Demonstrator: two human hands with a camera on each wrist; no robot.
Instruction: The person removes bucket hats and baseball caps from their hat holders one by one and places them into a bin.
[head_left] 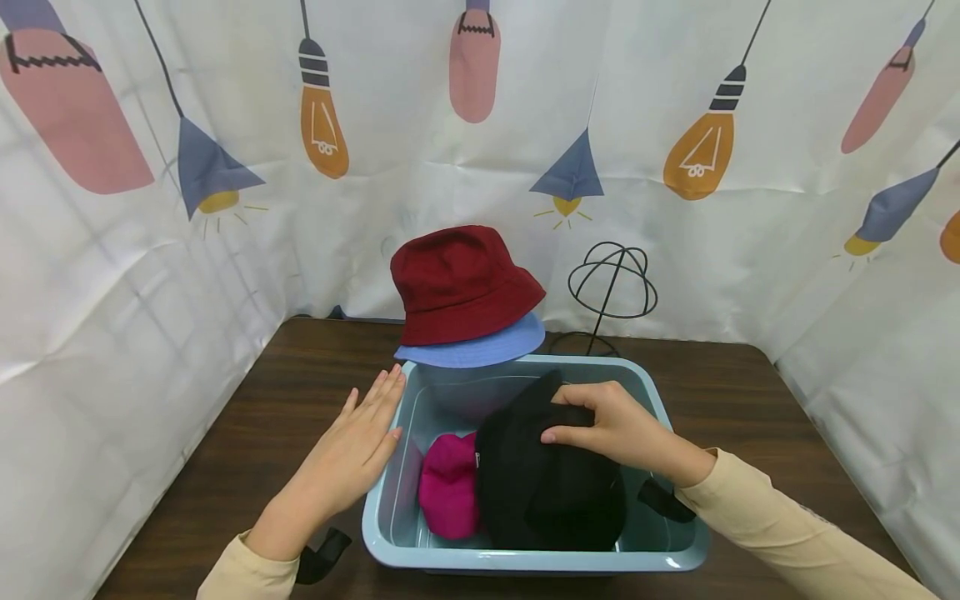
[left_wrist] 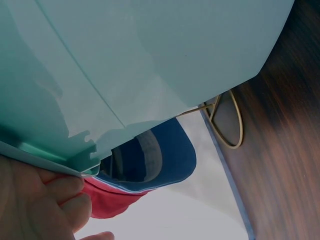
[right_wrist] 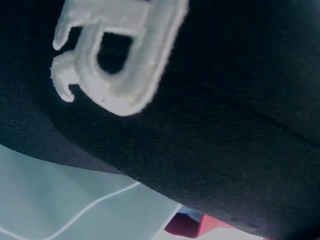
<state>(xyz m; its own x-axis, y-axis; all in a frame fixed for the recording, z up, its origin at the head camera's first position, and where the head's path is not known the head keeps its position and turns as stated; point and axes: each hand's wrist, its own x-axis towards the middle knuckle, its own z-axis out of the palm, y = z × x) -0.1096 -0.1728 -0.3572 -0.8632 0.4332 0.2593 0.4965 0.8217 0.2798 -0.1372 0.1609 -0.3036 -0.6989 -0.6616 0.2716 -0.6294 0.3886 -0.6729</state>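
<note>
A black hat (head_left: 551,492) lies in a light blue plastic bin (head_left: 525,560); my right hand (head_left: 618,425) pinches its upper part between thumb and fingers. In the right wrist view the dark fabric of the black hat (right_wrist: 210,150) fills most of the picture, with a raised white letter on it. My left hand (head_left: 352,442) is held flat with straight fingers at the bin's left rim, and its fingers show at the rim in the left wrist view. Beside the black hat, a magenta hat (head_left: 448,487) sits at the bin's left, partly covered.
Behind the bin, a dark red bucket hat (head_left: 461,287) is stacked over a light blue hat (head_left: 480,350). A black wire stand (head_left: 613,283) rises at the back right. Everything stands on a dark wooden table (head_left: 300,400), with a patterned white curtain (head_left: 420,183) behind and at the sides.
</note>
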